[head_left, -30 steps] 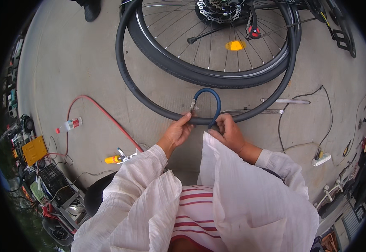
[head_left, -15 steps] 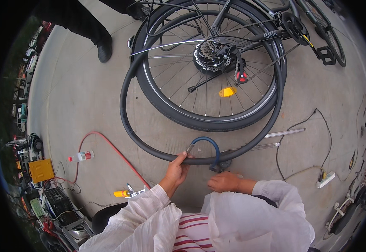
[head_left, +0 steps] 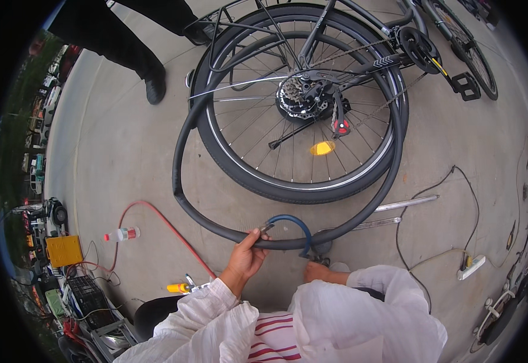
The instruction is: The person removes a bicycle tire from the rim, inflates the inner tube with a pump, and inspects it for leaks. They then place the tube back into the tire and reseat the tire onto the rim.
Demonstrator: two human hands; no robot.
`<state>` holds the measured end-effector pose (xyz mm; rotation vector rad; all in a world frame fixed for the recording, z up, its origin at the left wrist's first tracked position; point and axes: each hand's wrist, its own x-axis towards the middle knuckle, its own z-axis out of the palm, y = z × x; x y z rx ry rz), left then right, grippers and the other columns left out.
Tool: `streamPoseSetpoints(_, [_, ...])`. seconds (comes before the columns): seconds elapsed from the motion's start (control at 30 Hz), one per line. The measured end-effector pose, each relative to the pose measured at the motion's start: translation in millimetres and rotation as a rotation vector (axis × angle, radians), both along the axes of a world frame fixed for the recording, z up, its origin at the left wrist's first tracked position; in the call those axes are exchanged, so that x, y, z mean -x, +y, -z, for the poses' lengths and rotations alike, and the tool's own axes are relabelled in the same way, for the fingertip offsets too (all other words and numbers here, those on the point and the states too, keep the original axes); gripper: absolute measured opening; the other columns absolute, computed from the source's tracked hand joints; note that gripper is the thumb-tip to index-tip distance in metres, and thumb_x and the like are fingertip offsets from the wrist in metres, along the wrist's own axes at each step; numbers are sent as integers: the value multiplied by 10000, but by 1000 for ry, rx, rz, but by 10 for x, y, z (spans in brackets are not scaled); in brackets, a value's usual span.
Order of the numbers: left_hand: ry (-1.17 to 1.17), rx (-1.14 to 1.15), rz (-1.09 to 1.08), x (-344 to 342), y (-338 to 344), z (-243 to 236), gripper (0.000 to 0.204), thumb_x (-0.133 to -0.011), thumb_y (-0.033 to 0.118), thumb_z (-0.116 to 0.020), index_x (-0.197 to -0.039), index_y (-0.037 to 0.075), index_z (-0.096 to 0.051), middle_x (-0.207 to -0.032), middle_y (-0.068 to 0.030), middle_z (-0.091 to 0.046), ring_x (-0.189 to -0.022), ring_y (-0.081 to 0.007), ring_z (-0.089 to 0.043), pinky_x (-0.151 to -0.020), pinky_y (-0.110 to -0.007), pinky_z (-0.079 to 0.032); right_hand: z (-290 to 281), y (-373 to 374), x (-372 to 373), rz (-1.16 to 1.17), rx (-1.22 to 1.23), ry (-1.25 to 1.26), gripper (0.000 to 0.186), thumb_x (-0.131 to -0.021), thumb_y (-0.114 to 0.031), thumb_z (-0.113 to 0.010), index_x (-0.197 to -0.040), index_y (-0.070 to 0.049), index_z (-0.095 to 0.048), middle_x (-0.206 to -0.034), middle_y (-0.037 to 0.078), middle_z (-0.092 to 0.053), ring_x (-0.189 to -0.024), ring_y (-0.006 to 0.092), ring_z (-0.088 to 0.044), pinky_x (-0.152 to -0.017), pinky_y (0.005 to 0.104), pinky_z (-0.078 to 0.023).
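A black inner tube (head_left: 206, 222) hangs in a wide loop partly over the rear wheel (head_left: 264, 186) of a bicycle lying on its side. My left hand (head_left: 247, 261) pinches the tube's near side together with the metal end of a short blue hose (head_left: 297, 221). That hose arches right and down to a dark fitting with a round part (head_left: 322, 247), just beyond my right hand. My right hand (head_left: 317, 271) is closed low in front of me, beside the fitting; what its fingers hold is mostly hidden. On the tube's left side there is a sharp kink.
Two metal levers (head_left: 406, 203) lie right of the tube. A dark cable (head_left: 477, 206) runs to a white power strip (head_left: 471, 268). Leftward are a red hose (head_left: 173, 218), a bottle (head_left: 122, 234), a yellow box (head_left: 64, 251) and a yellow-handled tool (head_left: 178, 288). Someone's dark shoe (head_left: 155, 89) stands beyond.
The tube's left side, smoothly curved before, now bends in a kink. My right hand has drawn slightly back toward me, and the blue hose's arch has shifted a little left.
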<state>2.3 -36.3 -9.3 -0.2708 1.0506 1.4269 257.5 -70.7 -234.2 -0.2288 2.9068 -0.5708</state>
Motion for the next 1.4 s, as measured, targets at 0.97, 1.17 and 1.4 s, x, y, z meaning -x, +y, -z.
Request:
streamPoseSetpoints(0.97, [-66, 195, 176, -382, 1015, 118, 107, -923, 166, -608, -889, 66, -627, -774, -23, -610, -770, -182, -612, -770, -364, -501, -1147, -262, 891, 2234, 233, -785, 816, -732, -502, -778, -1214, 31, -390, -1258, 238, -469, -1182, 378, -486, -1004, 413, -411])
streamPoseSetpoints(1.17, [-218, 114, 121, -60, 787, 593, 127, -941, 211, -609, -949, 85, -601, -820, -44, -621, -845, -223, -626, -838, -402, -503, -856, -599, 281, 1986, 148, -431, 579, -708, -350, -780, -1024, 44, -498, -957, 261, -607, -914, 414, -602, -830, 452, -487])
streamPoseSetpoints(1.4, [-201, -15, 177, -176, 338, 502, 115, -952, 201, -596, -1013, 105, -579, -847, -56, -636, -875, -230, -616, -852, -401, -520, -1066, -592, -504, 2019, 997, -134, 403, -755, -211, -728, -980, -2, -468, -741, 120, -598, -657, 280, -605, -619, 393, -508])
